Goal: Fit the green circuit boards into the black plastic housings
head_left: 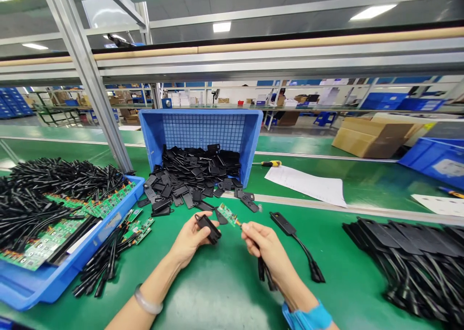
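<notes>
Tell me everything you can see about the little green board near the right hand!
The green circuit board is a thin, flat rectangle dotted with tiny parts too small to name. Orange-looking wires run from its near end into the grip of the right hand. It slants, its far end pointing away to the left, apart from the black case in the left hand.

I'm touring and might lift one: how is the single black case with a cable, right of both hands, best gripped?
Probably by the long edges of its flat case, from above and the right. Both edges lie exposed, the cable trails off the near end, and the right hand is to its left.
</notes>
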A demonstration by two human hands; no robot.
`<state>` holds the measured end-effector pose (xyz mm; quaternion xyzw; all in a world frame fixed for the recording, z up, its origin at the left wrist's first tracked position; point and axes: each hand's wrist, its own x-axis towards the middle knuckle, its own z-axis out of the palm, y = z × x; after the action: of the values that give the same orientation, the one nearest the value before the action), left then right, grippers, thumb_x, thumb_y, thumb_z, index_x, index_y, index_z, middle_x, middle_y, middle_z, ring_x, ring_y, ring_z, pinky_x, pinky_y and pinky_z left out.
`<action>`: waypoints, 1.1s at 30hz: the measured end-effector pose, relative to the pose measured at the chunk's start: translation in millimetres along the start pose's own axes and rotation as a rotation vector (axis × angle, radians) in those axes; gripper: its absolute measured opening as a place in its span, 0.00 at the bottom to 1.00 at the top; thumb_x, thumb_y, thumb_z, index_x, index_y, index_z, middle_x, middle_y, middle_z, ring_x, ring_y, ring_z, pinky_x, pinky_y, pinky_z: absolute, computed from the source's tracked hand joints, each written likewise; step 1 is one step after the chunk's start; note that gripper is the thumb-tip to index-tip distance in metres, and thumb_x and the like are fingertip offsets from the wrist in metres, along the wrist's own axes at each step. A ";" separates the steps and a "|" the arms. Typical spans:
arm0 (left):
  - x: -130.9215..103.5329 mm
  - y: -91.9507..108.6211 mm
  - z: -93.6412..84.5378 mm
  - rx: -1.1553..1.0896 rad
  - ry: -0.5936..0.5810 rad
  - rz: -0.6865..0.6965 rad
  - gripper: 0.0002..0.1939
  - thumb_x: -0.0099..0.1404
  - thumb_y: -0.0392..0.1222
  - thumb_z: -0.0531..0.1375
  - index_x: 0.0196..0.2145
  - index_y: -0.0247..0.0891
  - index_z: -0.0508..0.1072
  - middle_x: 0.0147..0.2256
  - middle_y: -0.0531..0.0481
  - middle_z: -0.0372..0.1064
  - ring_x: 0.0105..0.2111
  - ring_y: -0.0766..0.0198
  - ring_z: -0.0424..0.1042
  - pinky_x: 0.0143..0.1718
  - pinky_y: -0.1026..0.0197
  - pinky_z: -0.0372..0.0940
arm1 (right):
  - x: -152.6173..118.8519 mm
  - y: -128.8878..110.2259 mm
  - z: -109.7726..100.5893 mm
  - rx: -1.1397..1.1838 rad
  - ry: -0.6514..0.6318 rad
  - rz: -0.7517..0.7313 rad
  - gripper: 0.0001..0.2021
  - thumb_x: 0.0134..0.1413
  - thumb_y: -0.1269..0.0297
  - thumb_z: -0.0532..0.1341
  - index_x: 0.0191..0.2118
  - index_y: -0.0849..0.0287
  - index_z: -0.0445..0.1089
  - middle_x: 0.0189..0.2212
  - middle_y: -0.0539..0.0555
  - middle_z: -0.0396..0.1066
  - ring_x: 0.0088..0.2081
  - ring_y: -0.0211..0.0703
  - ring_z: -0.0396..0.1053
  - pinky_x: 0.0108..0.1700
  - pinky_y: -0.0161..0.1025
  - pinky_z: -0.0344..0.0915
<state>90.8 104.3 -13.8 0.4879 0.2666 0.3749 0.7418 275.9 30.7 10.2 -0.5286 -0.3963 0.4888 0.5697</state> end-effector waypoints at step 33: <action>-5.5 -14.3 21.0 -0.122 0.114 0.042 0.18 0.58 0.48 0.63 0.42 0.36 0.65 0.40 0.41 0.74 0.41 0.55 0.74 0.43 0.55 0.66 | -6.0 36.8 24.0 -0.578 -0.076 -0.140 0.18 0.52 0.51 0.55 0.19 0.58 0.61 0.14 0.46 0.57 0.19 0.34 0.51 0.22 0.34 0.46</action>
<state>107.8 85.3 -18.8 0.4251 0.2750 0.4331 0.7457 246.3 28.6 -22.8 -0.6216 -0.5755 0.3345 0.4129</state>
